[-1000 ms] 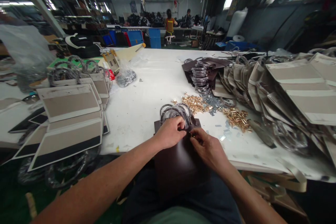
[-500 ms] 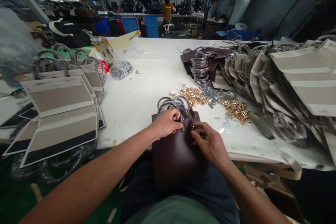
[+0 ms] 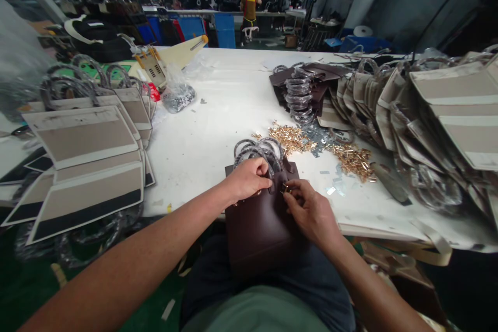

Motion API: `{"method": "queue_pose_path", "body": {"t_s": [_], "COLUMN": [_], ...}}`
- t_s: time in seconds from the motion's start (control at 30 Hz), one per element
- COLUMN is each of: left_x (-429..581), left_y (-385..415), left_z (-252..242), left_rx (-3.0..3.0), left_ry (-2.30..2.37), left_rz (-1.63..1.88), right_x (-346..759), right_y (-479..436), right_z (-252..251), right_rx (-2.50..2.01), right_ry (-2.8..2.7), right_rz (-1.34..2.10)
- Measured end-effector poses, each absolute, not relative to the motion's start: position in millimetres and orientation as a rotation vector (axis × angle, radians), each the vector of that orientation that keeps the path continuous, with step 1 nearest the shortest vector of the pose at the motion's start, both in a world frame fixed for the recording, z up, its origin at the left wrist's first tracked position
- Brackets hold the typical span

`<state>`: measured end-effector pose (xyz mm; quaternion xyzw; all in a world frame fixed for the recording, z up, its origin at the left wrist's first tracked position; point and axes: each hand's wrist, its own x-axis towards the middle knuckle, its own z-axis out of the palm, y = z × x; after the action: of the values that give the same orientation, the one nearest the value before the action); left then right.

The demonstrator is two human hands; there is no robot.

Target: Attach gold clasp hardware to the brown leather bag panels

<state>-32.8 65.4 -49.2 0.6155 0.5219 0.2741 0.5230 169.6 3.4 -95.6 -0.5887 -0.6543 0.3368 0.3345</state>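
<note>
A dark brown handbag panel (image 3: pixel 260 233) leans from the table edge onto my lap, its plastic-wrapped handles (image 3: pixel 249 151) at the top. My left hand (image 3: pixel 251 180) pinches a handle tab (image 3: pixel 271 184) on the panel between thumb and fingers. Close beside it, my right hand (image 3: pixel 311 210) is closed on a small gold metal fitting (image 3: pixel 285 188), held by the fingertips against the panel near the tab. Fingers partly hide the fitting. Beyond the handles lie loose gold fittings (image 3: pixel 291 138) in a pile.
A second gold pile (image 3: pixel 354 161) lies to the right, with small grey plates (image 3: pixel 317 135) between. Beige-lined panels (image 3: pixel 93 135) stand at left; more panels (image 3: pixel 451 93) crowd the right. A stack of brown panels (image 3: pixel 299 88) lies farther back. A person (image 3: pixel 249 8) is across the room.
The camera view has shifted slightly. Both hands keep nearly the same hold at the tab, and the fitting stays in my right fingertips.
</note>
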Motion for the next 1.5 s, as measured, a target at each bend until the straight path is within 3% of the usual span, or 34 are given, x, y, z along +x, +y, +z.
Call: {"method": "queue_pose_path", "body": {"t_s": [0.87, 1.27, 1.5], "left_x": [-32.9, -29.5, -27.6], "left_y": [60.3, 43.3, 33.2], "left_z": [-52.3, -40.7, -21.0], "left_rx": [1.75, 1.975, 2.034], "left_ry": [1.207, 1.223, 1.184], "left_rz": [0.77, 0.849, 0.794], "right_x": [157.2, 172.5, 173.9], "right_y": [12.7, 23.7, 14.2], "right_z": [-83.5, -75.8, -71.2], "right_rx": [-1.511, -1.3, -1.412], "right_ry": [-1.812, -1.365, -1.486], "right_rz": [0.887, 1.462, 1.287]}}
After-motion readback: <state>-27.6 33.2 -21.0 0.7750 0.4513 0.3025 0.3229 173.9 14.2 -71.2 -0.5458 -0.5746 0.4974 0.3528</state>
